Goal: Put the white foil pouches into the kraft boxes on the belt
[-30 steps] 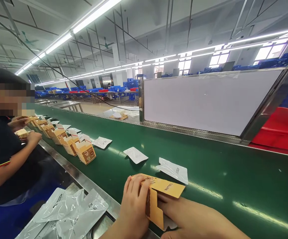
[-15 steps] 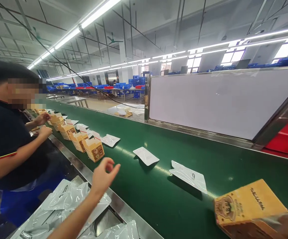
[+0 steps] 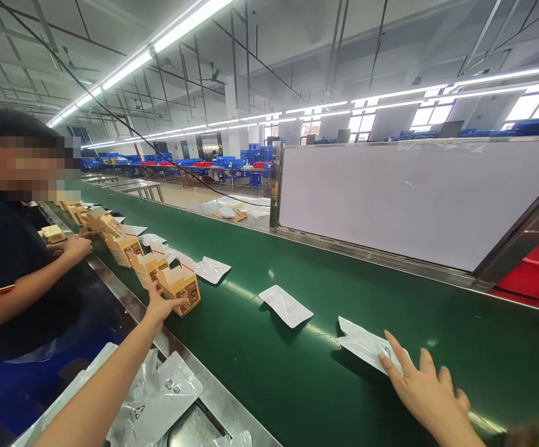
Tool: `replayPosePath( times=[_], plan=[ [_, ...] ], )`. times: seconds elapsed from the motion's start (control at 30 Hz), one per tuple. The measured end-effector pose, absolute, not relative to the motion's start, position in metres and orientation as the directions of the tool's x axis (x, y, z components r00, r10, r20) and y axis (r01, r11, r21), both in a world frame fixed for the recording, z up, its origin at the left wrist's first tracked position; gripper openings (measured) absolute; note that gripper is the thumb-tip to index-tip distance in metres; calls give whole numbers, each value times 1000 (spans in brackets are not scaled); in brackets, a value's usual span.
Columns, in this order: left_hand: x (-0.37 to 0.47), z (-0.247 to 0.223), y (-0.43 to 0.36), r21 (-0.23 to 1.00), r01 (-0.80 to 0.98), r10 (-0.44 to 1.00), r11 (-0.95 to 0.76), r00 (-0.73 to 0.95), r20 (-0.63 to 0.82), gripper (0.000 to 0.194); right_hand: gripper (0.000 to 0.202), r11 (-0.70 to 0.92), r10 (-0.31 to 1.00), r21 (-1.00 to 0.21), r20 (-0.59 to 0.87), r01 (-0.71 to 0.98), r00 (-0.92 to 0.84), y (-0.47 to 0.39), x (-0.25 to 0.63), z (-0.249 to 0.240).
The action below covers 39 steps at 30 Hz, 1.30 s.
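My left hand (image 3: 160, 305) is at the nearest open yellow-brown carton (image 3: 183, 292), its thumb across the printed front and its fingers at the left side. The carton stands upright on the green conveyor belt with its top flaps raised. On the right, my right hand (image 3: 425, 388) reaches over a white pouch (image 3: 365, 343), fingers spread, with the thumb and index finger at the pouch's near end. Whether they press on it I cannot tell. A second white pouch (image 3: 287, 306) and a third pouch (image 3: 212, 270) lie further along the belt.
More open cartons (image 3: 123, 248) line the belt's near side. A co-worker's hand (image 3: 77, 245) is beside them. Several white pouches (image 3: 167, 388) are heaped below the metal edge (image 3: 213, 379). A white panel (image 3: 413, 198) stands beyond the belt, with red bins (image 3: 537, 267) at right.
My left hand has moved left onto the nearest carton. The carton that was at my right hand is no longer seen there; that hand is now over the pouch. The pouches have shifted right.
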<state>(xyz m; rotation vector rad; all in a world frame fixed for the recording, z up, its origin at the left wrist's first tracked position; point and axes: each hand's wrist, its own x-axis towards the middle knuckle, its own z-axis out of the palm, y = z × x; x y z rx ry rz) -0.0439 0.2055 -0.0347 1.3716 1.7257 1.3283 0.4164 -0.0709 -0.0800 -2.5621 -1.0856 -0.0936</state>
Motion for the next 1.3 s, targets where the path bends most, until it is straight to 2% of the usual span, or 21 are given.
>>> replayPosePath(
  times=[0.07, 0.13, 0.3, 0.37, 0.4, 0.47, 0.53, 0.6, 0.67, 0.73, 0.8, 0.9, 1.0, 1.1, 1.2, 1.3],
  plan=[
    [-36, -34, 204, 919, 393, 951, -9, -280, 129, 77, 68, -695, 644, -333, 106, 637, 757, -57, 419, -95],
    [-27, -26, 194, 899, 437, 963, -38, -225, 150, 65, 60, -638, 689, -387, 98, 666, 718, -53, 429, -101],
    [2, 7, 135, 801, 537, 956, -265, 34, 293, 64, 40, -600, 704, -491, 50, 631, 709, -62, 436, -63],
    [18, 16, 107, 716, 587, 922, -378, 171, 347, 60, 38, -515, 679, -535, 224, 670, 700, -68, 415, -31],
    [26, 18, 93, 665, 610, 900, -431, 238, 365, 57, 36, -431, 638, -549, 375, 716, 672, -71, 399, -14],
    [43, 19, 70, 584, 638, 864, -501, 336, 375, 53, 28, -206, 496, -494, 692, 845, 525, -77, 361, 17],
    [59, 16, 51, 574, 631, 853, -521, 373, 364, 52, 16, -56, 374, -322, 871, 945, 319, -81, 322, 40],
    [71, 12, 37, 601, 607, 854, -520, 378, 358, 54, 21, 130, 348, -100, 936, 986, 49, -82, 293, 51],
    [78, 8, 27, 635, 573, 855, -518, 359, 374, 56, 30, 335, 362, 31, 919, 942, -159, -81, 279, 53],
    [80, 5, 22, 647, 558, 854, -520, 323, 407, 56, 30, 440, 402, 30, 887, 898, -227, -80, 280, 54],
    [79, 2, 20, 634, 564, 847, -529, 306, 435, 54, 29, 423, 434, 26, 872, 906, -228, -82, 291, 56],
    [77, -3, 19, 590, 567, 816, -575, 343, 466, 54, 29, 309, 393, 107, 890, 945, -229, -90, 309, 60],
    [80, -7, 18, 528, 561, 767, -638, 398, 504, 59, 27, 370, 424, 170, 844, 913, -329, -99, 314, 61],
    [86, -7, 17, 519, 575, 771, -632, 402, 494, 60, 29, 536, 510, 134, 736, 834, -446, -104, 307, 61],
    [91, -4, 15, 554, 573, 795, -605, 397, 458, 58, 39, 612, 590, 72, 622, 788, -515, -103, 301, 68],
    [94, -3, 12, 473, 475, 670, -742, 527, 522, 61, 37, 631, 659, 7, 523, 776, -540, -98, 302, 73]
  ],
)
